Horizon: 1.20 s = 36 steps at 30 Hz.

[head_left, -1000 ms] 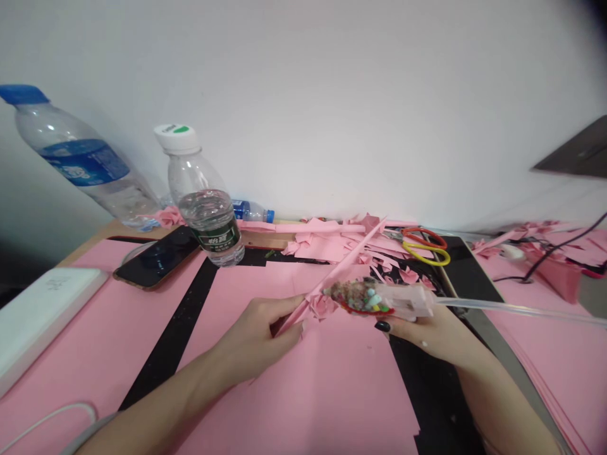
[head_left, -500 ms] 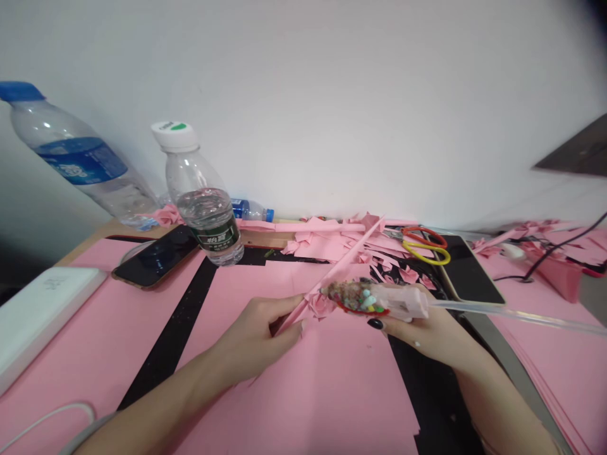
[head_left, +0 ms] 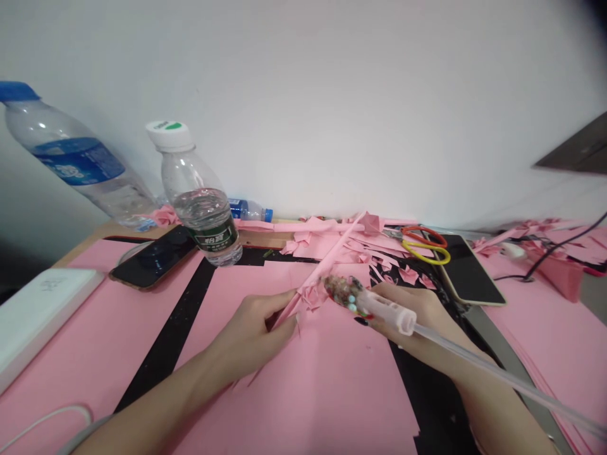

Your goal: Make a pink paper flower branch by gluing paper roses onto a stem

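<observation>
Left hand (head_left: 256, 328) pinching pink stem (head_left: 334, 253); right hand (head_left: 427, 322) gripping glue gun (head_left: 382, 308) near paper rose (head_left: 312, 297)

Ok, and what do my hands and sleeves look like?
Your left hand is gloveless, with a greyish sleeve edging in at the bottom left. Your right hand is gloveless too, its thumbnail painted black.
</observation>
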{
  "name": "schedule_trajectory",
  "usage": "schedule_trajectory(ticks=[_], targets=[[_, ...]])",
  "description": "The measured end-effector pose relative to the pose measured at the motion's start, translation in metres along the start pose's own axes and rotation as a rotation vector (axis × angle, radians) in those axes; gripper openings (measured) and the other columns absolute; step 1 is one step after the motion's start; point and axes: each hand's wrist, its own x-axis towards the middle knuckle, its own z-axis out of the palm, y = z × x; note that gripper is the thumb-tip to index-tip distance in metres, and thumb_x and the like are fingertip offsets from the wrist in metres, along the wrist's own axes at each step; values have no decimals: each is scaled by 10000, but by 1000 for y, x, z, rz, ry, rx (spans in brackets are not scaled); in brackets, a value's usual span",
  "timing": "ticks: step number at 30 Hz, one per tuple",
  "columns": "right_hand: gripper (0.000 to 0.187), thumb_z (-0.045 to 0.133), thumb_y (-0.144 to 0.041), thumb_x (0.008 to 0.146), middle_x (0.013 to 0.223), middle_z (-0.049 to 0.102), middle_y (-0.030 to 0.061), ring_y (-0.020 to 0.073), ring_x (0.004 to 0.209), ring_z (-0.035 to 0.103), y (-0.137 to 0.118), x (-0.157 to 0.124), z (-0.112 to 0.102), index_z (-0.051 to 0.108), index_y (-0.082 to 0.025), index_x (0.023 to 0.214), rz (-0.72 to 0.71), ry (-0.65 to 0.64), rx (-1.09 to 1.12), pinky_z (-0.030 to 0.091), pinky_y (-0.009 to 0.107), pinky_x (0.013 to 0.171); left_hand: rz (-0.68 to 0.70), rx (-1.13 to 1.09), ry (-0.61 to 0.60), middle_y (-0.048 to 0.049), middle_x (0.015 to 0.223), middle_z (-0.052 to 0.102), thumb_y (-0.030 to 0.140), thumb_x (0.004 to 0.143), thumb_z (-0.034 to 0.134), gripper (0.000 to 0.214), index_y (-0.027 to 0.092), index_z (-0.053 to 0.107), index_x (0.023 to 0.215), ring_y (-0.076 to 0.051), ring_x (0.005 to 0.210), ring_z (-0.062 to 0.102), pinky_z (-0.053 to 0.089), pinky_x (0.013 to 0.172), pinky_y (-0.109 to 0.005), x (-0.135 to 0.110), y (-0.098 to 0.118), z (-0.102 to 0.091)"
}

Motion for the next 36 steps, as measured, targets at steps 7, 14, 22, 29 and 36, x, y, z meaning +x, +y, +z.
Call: schedule_trajectory(ticks=[7,14,22,29,36], targets=[[186,651,-142,793,786,703,9,153,635,637,4,-1,-4,670,-206,967,8,-26,-80,444,233,556,92,-39,387,49,610,428,285,870,548,229,190,513,665,-104,560,372,304,504,-208,-1,2,-4],[583,653,-65,784,1067,714,105,239,939,683,8,3,21,553,-157,1351,-105,-122,-131,568,338,769,163,-8,565,46,555,436,320,872,577,303,200,496,607,-109,532,389,323,485,-206,-4,6,-6],[233,572,-197,941,1151,675,125,248,1090,640,32,10,12,672,-183,1151,-166,253,-107,537,392,938,123,-47,411,55,579,366,313,864,559,286,195,473,618,-101,535,325,265,479,-208,-3,4,-4],[344,443,-122,961,966,644,141,256,845,639,65,37,20,720,-141,1163,-94,265,-373,546,397,749,33,-104,141,47,662,363,262,857,522,129,181,590,783,-107,590,315,265,517,-216,0,-4,0],[195,535,-163,921,865,650,97,247,806,643,70,34,20,724,-157,875,-2,380,-335,507,355,706,-23,-57,104,47,671,294,268,845,518,153,189,516,714,-113,612,282,246,528,-228,0,-6,1]])
